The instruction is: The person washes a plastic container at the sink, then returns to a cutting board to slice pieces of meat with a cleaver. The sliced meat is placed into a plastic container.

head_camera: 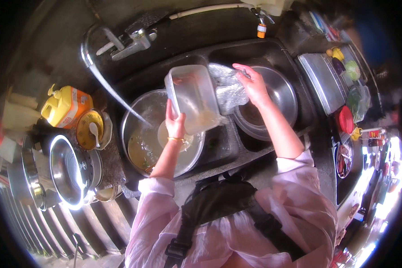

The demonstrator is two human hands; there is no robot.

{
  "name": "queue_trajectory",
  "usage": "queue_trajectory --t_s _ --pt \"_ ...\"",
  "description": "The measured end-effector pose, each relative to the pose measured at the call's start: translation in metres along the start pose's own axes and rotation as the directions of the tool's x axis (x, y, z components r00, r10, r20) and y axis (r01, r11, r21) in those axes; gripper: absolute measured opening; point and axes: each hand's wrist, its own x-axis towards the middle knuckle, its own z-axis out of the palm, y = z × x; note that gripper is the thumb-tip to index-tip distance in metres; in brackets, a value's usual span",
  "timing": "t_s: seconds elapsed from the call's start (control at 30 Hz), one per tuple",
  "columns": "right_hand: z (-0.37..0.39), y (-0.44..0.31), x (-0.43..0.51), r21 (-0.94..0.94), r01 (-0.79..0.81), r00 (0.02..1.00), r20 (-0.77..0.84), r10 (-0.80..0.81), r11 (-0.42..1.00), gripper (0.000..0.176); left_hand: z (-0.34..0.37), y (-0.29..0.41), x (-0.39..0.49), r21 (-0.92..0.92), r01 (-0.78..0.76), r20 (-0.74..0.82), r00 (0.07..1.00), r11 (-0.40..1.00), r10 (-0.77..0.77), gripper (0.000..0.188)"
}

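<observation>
My left hand grips a translucent plastic container by its left side, tilted above a large steel basin. Cloudy water with food scraps lies in that basin, and a round pale bowl sits partly hidden behind my wrist. My right hand pinches a shiny, ribbed silvery cloth just right of the container. What the cloth is made of is unclear. Beneath my right forearm stands a second steel basin. Water splashes near the container's lower right corner.
A dark double sink holds both basins. From the faucet, a curved spout runs toward the left basin. Left are a yellow jug, a yellow bowl with a spoon and a steel colander. Vegetables lie at right.
</observation>
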Motion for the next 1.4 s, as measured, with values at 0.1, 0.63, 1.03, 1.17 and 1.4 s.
queue_trajectory --t_s 0.1,0.63,1.03,1.17,1.4 --pt "0.008 0.006 -0.015 -0.018 0.020 0.994 0.104 -0.018 1.000 0.033 0.028 -0.026 -0.031 -0.321 0.300 0.241 0.943 0.898 -0.229 0.069" --pt "0.008 0.133 -0.086 -0.908 -0.110 0.899 0.084 0.430 0.405 0.052 0.090 -0.098 -0.084 -0.329 0.668 0.528 0.716 0.667 -0.457 0.063" --pt "0.024 0.133 -0.086 -0.924 0.161 0.944 0.247 0.220 0.347 0.043 0.090 -0.096 -0.082 -0.239 0.684 0.460 0.704 0.689 -0.540 0.060" --pt "0.003 0.122 -0.111 -0.716 0.570 0.581 0.699 0.418 0.404 0.046 0.089 -0.102 -0.081 -0.372 0.624 0.483 0.762 0.687 -0.430 0.060" --pt "0.002 0.141 -0.082 -0.904 0.099 0.966 0.187 0.176 0.416 0.046 0.103 -0.094 -0.072 -0.228 0.618 0.377 0.768 0.752 -0.517 0.066"
